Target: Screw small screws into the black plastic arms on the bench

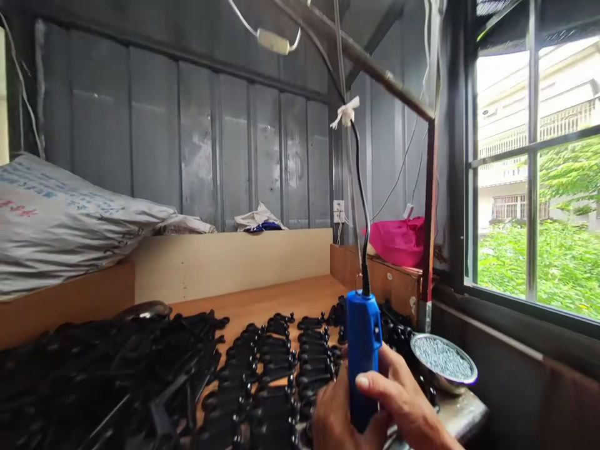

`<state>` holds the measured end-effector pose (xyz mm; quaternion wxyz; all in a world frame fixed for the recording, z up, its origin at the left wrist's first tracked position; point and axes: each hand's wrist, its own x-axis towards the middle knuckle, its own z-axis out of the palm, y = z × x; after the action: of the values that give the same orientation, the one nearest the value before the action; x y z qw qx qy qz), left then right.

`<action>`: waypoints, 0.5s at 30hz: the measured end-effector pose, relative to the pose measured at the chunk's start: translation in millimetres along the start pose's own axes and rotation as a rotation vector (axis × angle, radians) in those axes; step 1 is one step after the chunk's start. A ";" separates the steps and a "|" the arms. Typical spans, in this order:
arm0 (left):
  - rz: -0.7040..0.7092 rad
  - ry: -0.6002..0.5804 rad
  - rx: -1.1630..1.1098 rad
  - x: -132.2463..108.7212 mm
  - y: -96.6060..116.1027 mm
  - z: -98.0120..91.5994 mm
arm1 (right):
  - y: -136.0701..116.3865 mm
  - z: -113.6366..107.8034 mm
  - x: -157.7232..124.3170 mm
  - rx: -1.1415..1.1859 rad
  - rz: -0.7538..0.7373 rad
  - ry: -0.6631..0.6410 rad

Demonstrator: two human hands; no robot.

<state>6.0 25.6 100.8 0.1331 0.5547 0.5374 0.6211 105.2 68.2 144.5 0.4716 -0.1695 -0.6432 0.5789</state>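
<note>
A blue electric screwdriver [362, 344] hangs upright from a black cord, low and right of centre. My right hand [398, 390] is wrapped round its body, with the thumb lying across the front. Close against the screwdriver's left side is my left hand [334, 409], its fingers curled; whatever they hold is hidden behind the hand and the tool. The screwdriver's tip is out of sight. Left of my hands, black moulded parts with rounded ends [276, 369] lie in rows on the orange-brown tabletop [300, 289].
A large heap of loose black parts [107, 375] covers the table's left side. At right, a metal bowl [443, 359] holds many small silvery pieces. Wooden boards [234, 259] edge the table. A white sack [70, 219], a pink bag [398, 240] and a metal post [430, 212] stand around it.
</note>
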 end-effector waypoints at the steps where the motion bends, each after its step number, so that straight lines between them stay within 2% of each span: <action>1: 0.021 0.000 0.021 -2.2 1.4 2.3 | -1.7 -0.3 -0.4 -0.016 0.061 0.005; 3: 0.060 -0.032 0.042 -4.9 4.4 4.2 | -1.4 -1.9 -0.2 -0.033 0.154 -0.006; 5: 0.058 -0.103 0.018 -6.5 3.4 1.5 | 2.6 -3.9 0.3 -0.026 0.187 -0.022; 7: 0.012 -0.172 -0.037 -9.8 -6.3 -4.8 | 8.5 -6.4 1.2 -0.012 0.190 -0.017; 9: -0.081 -0.171 -0.045 -16.0 -25.8 -11.7 | 14.6 -10.4 3.4 0.007 0.189 -0.009; 12: -0.206 -0.141 0.157 -27.3 -61.7 -16.9 | 22.6 -19.7 9.9 0.048 0.197 0.002; 15: -0.172 -0.368 0.456 -31.4 -85.2 -11.0 | 29.7 -30.3 19.9 0.038 0.220 0.046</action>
<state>-28.8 28.9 16.3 0.1524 0.6257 0.6750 0.3601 109.9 109.3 122.3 0.4230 -0.2433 -0.5986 0.6353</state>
